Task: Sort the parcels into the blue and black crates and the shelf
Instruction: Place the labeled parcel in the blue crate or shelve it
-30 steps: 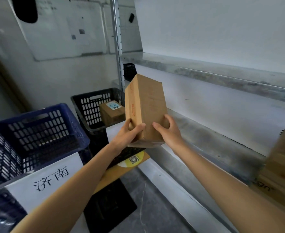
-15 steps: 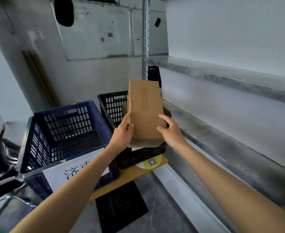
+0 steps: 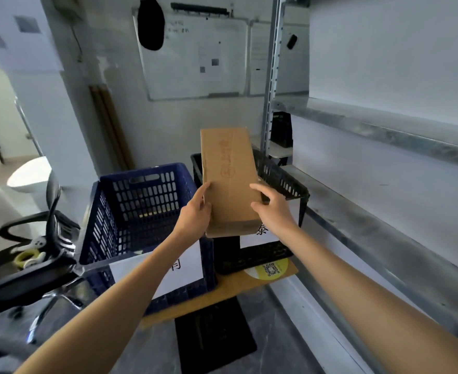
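Observation:
A long brown cardboard parcel (image 3: 229,179) stands on end in the air, held from both sides. My left hand (image 3: 195,214) grips its lower left edge and my right hand (image 3: 272,209) grips its lower right edge. The parcel hangs over the gap between the blue crate (image 3: 130,201) on the left and the black crate (image 3: 279,179) behind it on the right. Both crates carry white paper labels on their fronts. The metal shelf (image 3: 357,211) runs along the right wall. The parcel hides most of the black crate's inside.
A black office chair (image 3: 33,255) with a tape roll on its seat stands at the left. The crates rest on a brown board (image 3: 222,292) above a dark floor mat. A whiteboard hangs on the far wall. A small black box sits at the shelf's far end.
The view has swung left, away from the shelf. The parcel in both hands has moved from in front of the shelf to above the two crates.

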